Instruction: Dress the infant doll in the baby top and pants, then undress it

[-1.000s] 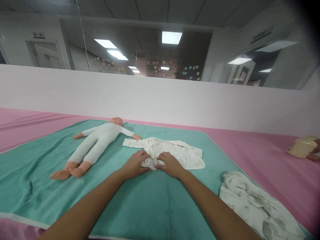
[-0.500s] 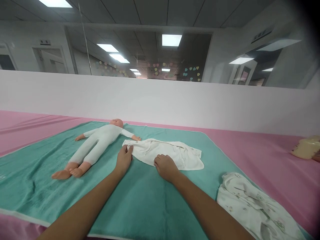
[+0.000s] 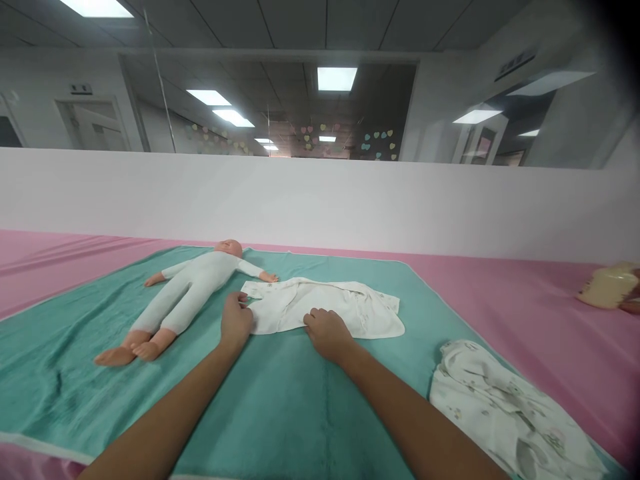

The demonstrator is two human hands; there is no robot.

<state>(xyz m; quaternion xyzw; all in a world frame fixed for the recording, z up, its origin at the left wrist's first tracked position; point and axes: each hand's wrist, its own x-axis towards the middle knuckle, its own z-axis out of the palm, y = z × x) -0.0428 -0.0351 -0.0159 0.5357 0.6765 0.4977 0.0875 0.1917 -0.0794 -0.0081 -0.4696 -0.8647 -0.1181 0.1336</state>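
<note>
Two bare hands work on one small white garment (image 3: 325, 303), which lies spread flat on a teal towel (image 3: 280, 413), just beside the doll (image 3: 203, 280). Fingers of the left hand (image 3: 237, 321) are curled in narrow at the garment's left end, apparently pinching the cloth near its corner; the right hand (image 3: 327, 331) is closed, its fingers bent over the near edge around the middle. Held at two points like this, the near edge probably stays straight between them — one hand drawing the fabric out, the other anchoring it. The thumbs are hard to make out, so I cannot tell how firm either grip is.

The doll lies on its back with arms spread and legs toward the near side, one hand close to the garment's sleeve, which seems to keep body and clothing within easy reach. A rumpled printed cloth (image 3: 495, 397) sits at the near right, partly on the towel and well apart from the garment — likely out of the way there. Beneath the towel, the pink sheet (image 3: 493, 287) probably protects the surface.
</note>
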